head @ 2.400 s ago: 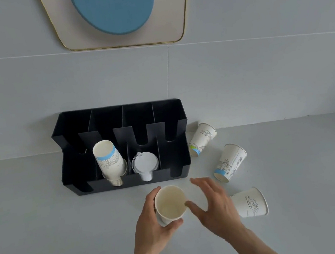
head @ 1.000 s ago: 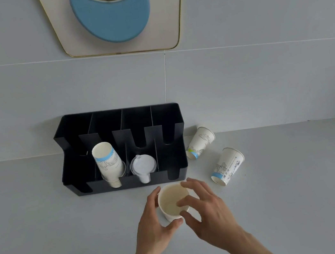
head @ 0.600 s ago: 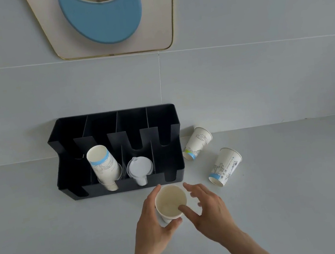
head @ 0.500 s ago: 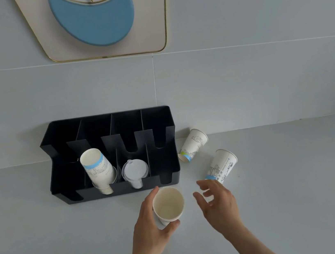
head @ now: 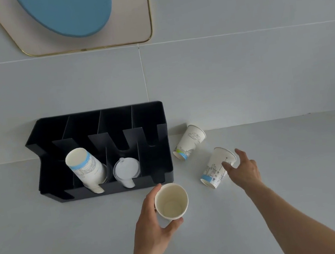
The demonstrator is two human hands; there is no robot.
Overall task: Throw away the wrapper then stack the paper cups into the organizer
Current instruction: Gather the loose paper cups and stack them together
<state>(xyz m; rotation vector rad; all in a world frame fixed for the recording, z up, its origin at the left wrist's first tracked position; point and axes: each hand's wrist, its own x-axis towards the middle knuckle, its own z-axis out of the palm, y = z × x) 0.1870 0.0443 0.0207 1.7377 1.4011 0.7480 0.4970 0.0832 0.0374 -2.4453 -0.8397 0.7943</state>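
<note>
Organizer (head: pixel 152 116) at the wall; cup stack (head: pixel 86 168) inside; two cups (head: pixel 189 142) lying right of it on the surface (head: pixel 49 240)

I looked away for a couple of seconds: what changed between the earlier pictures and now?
The right hand took the nearest loose cup, nested it into the held cup, then reached right; its fingers now touch the blue-banded cup. The left hand kept holding. The organizer and the far cup stayed put.

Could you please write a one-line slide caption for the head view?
Left hand holds upright cup; right hand reaches a fallen cup beside the organizer.
</note>
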